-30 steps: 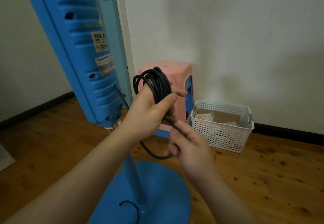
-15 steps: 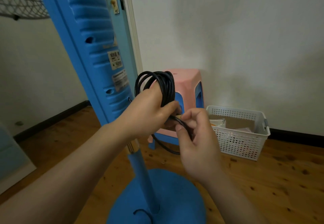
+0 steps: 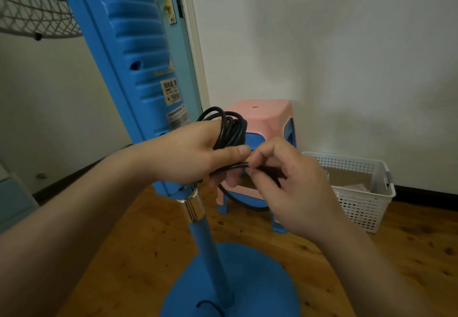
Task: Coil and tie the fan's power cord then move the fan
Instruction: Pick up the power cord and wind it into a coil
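- Two hands on the power cord [image 3: 229, 130], mid-frame, just in front of the fan [image 3: 138, 73] column.
- Left hand [image 3: 193, 153]: fingers closed around the coiled bundle, thumb pressed across the loops; the coil sticks up above the fist.
- Right hand [image 3: 287, 182]: thumb and forefinger pinched on the free strand, touching the left thumb tip. Whether the plug sits in the right palm can't be told.
- Free strand runs roughly horizontal, left to right, crossing just below the coil; the coil's loops stand near vertical, so strand lies across them.
- Slack loop hangs below both hands, in front of the pink stool [image 3: 262, 118].
- Judgement: tie step in hand; coiling looks done, fan not yet moved.
- Next move likely turns on the right hand, the nearer one to the loose end, wrapping around the bundle's waist.
- White basket [image 3: 366, 205] right of centre on the floor, well apart.
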Tool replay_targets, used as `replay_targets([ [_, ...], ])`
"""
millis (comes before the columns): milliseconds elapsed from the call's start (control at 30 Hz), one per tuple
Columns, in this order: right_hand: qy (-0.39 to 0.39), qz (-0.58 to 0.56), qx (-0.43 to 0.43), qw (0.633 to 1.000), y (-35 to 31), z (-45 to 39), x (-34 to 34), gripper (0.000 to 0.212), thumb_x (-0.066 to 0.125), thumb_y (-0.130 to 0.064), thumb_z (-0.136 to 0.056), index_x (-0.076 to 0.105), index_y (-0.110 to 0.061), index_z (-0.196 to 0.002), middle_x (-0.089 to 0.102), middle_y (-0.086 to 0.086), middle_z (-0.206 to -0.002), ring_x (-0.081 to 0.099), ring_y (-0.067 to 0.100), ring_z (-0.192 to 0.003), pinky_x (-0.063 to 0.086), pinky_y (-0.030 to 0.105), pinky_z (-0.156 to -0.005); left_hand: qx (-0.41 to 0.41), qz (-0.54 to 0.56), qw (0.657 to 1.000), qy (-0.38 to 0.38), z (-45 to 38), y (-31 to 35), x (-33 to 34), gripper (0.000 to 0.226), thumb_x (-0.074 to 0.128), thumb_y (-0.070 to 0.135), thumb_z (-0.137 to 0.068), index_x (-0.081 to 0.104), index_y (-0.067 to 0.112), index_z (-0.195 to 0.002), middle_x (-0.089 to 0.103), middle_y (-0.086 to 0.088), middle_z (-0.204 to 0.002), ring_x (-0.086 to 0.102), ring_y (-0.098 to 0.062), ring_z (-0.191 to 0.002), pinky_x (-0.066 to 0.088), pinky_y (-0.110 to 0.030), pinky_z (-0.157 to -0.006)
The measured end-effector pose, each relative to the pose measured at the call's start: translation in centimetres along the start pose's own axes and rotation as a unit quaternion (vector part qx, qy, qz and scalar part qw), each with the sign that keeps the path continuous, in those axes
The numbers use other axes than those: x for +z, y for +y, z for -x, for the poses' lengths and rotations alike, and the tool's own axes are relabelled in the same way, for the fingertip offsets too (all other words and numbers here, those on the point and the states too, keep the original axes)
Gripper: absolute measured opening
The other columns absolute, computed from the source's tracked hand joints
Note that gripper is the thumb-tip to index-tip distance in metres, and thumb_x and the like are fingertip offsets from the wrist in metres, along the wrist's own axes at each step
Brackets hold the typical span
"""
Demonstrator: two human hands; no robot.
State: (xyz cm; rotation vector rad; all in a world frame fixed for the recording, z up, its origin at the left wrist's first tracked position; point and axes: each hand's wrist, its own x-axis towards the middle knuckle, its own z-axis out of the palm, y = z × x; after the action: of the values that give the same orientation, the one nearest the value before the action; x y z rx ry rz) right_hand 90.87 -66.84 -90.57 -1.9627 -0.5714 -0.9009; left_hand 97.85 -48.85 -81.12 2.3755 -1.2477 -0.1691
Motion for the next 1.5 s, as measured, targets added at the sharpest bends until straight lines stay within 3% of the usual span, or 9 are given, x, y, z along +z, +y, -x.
replay_targets([
  [200, 0.009, 0.042, -0.04, 0.998, -0.3, -1.4, -1.7, 0.039, 0.079, -0.009, -0.084, 0.056, -0.038, -0.097, 0.07, -0.018, -0.096, 0.068, 0.005, -0.082, 0.054, 0.017, -0.067, -0.013, 0.026, 0.999, -0.028, 0.9, 0.4, -1.3, 0.064, 0.055, 0.067, -0.088, 0.064, 0.004, -0.083, 0.07, -0.014, -0.067, 0.065, -0.031, -0.055, 0.051, -0.024, -0.052],
  [333, 0.003, 0.053, -0.052, 0.997, -0.1, -2.9, -2.9, 0.01, 0.075, -0.021, -0.082, 0.072, -0.025, -0.09, 0.071, -0.015, -0.09, 0.065, 0.007, -0.083, 0.052, 0.019, -0.068, -0.017, 0.09, 0.995, -0.045, 1.9, 0.3, -1.9, 0.053, 0.071, 0.056, -0.08, 0.062, 0.003, -0.081, 0.065, -0.013, -0.061, 0.063, -0.026, -0.052, 0.051, -0.022, -0.051],
  [433, -0.015, 0.028, -0.061, 0.998, -0.2, -3.5, -2.7, 0.014, 0.076, -0.03, -0.082, 0.08, -0.019, -0.089, 0.072, -0.009, -0.08, 0.062, 0.008, -0.076, 0.047, 0.017, -0.065, -0.024, 0.145, 0.988, -0.055, 2.9, -0.4, -1.8, 0.057, 0.073, 0.046, -0.084, 0.06, -0.01, -0.084, 0.062, -0.016, -0.06, 0.059, -0.025, -0.05, 0.049, -0.021, -0.051],
  [700, 0.036, -0.039, -0.072, 0.996, -0.1, -4.3, -0.1, 0.018, 0.064, -0.021, -0.094, 0.072, -0.025, -0.11, 0.077, -0.004, -0.088, 0.071, 0.005, -0.086, 0.057, 0.019, -0.075, 0.021, 0.353, 0.934, -0.042, 5.4, -2.0, 0.9, 0.045, 0.056, 0.025, -0.099, 0.059, 0.008, -0.058, 0.057, -0.006, -0.048, 0.05, -0.02, -0.041, 0.038, -0.064, -0.068],
  [900, 0.068, -0.014, -0.089, 0.994, -0.6, -5.1, 2.6, 0.029, 0.056, -0.012, -0.102, 0.068, -0.009, -0.129, 0.073, -0.004, -0.108, 0.067, 0.0, -0.099, 0.052, 0.011, -0.087, 0.081, 0.464, 0.881, 0.045, 6.4, -2.1, 2.5, 0.044, 0.048, 0.022, -0.103, 0.058, 0.01, -0.061, 0.058, 0.003, -0.05, 0.055, -0.008, -0.044, 0.048, -0.031, -0.082],
  [1067, 0.06, -0.026, -0.057, 0.996, -1.1, -5.2, 2.9, 0.035, 0.051, -0.007, -0.104, 0.062, -0.01, -0.138, 0.072, -0.001, -0.119, 0.064, 0.006, -0.11, 0.049, 0.012, -0.094, 0.132, 0.535, 0.83, 0.09, 5.9, -1.9, 3.0, 0.034, 0.048, 0.021, -0.104, 0.05, -0.009, -0.088, 0.063, 0.003, -0.06, 0.06, -0.008, -0.053, 0.05, -0.03, -0.088],
  [1167, 0.039, -0.044, -0.02, 0.998, -1.0, -5.5, 2.2, 0.037, 0.048, -0.008, -0.106, 0.059, -0.012, -0.141, 0.069, -0.004, -0.123, 0.06, 0.002, -0.116, 0.044, 0.007, -0.096, 0.149, 0.558, 0.808, 0.118, 5.0, -1.0, 3.4, 0.022, 0.053, 0.024, -0.102, 0.054, 0.005, -0.092, 0.063, 0.003, -0.061, 0.061, -0.009, -0.056, 0.051, -0.03, -0.09],
  [1333, 0.042, -0.14, 0.098, 0.984, -0.4, -4.8, 1.7, 0.014, 0.05, -0.02, -0.106, 0.06, -0.024, -0.116, 0.073, -0.005, -0.082, 0.07, 0.013, -0.073, 0.058, 0.031, -0.062, 0.165, 0.551, 0.805, 0.148, 3.8, 0.7, 3.4, 0.015, 0.061, 0.027, -0.098, 0.062, 0.012, -0.095, 0.065, 0.006, -0.068, 0.064, -0.011, -0.065, 0.05, -0.03, -0.093],
  [1500, 0.025, -0.147, 0.123, 0.981, -0.8, -4.0, 2.4, 0.025, 0.056, -0.002, -0.1, 0.068, -0.022, -0.109, 0.071, -0.006, -0.087, 0.069, 0.015, -0.086, 0.06, 0.042, -0.079, 0.173, 0.476, 0.841, 0.188, 3.1, 2.2, 3.1, 0.019, 0.056, 0.029, -0.101, 0.064, 0.014, -0.09, 0.066, 0.008, -0.07, 0.064, -0.011, -0.07, 0.05, -0.031, -0.095],
])
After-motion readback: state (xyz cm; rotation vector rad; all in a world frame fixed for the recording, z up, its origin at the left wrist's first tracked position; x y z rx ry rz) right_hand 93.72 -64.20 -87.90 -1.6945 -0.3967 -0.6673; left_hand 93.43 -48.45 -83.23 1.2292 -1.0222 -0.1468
